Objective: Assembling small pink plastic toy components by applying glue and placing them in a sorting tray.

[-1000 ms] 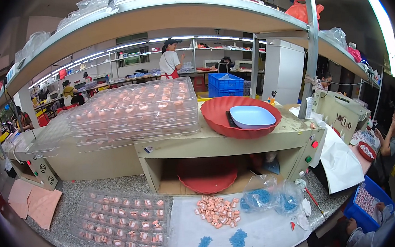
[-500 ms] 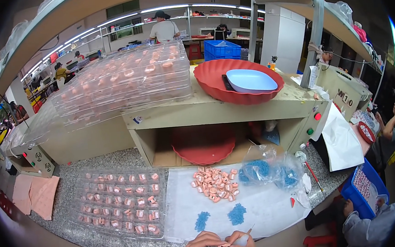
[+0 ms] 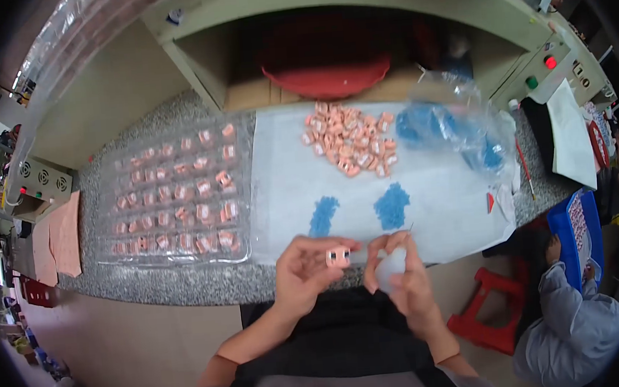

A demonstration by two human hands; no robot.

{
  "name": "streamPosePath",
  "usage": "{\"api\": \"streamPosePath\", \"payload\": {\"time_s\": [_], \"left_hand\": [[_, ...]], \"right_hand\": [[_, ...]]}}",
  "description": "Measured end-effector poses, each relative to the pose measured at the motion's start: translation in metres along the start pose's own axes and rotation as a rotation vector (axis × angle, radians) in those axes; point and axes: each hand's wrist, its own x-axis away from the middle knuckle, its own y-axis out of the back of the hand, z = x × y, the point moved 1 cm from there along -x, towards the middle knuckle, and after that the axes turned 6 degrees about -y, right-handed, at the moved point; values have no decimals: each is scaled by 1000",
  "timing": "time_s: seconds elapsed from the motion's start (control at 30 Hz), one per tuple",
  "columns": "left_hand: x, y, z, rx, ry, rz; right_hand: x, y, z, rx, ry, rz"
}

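My left hand (image 3: 298, 278) pinches a small pink plastic piece (image 3: 338, 257) with a white face and two dark spots, held just off the table's front edge. My right hand (image 3: 410, 284) is wrapped round a small whitish squeeze bottle (image 3: 391, 269) with a thin needle tip pointing up. Beyond my hands, two heaps of tiny blue bits, a left heap (image 3: 324, 216) and a right heap (image 3: 393, 207), lie on a white sheet (image 3: 282, 166). Farther back is a pile of similar pink pieces (image 3: 349, 138). To the left, a clear compartment tray (image 3: 246, 224) holds rows of them.
Clear bags of blue bits (image 3: 431, 124) lie at the sheet's back right, near a thin red stick (image 3: 524, 162). A red dish (image 3: 329, 79) sits inside the open cabinet. At right are a red stool (image 3: 484, 307) and a person (image 3: 577, 318) with a blue crate (image 3: 564, 235).
My view has tilted down, so my forearms now show. My hands have moved apart; the pink piece stays in the left and the bottle in the right.
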Motion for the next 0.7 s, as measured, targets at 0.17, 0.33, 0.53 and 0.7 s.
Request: {"api": "streamPosePath", "payload": {"time_s": [0.17, 0.33, 0.53, 0.7], "left_hand": [[-20, 9, 3, 248, 40, -74], [-6, 19, 4, 192, 46, -74], [-2, 29, 7, 52, -104, 63], [-1, 28, 6, -114, -167, 40]], "right_hand": [[-9, -6, 23, 391, 147, -202], [4, -12, 18, 475, 236, -421], [-3, -15, 12, 295, 527, -429], [-1, -19, 9, 503, 666, -377]]}}
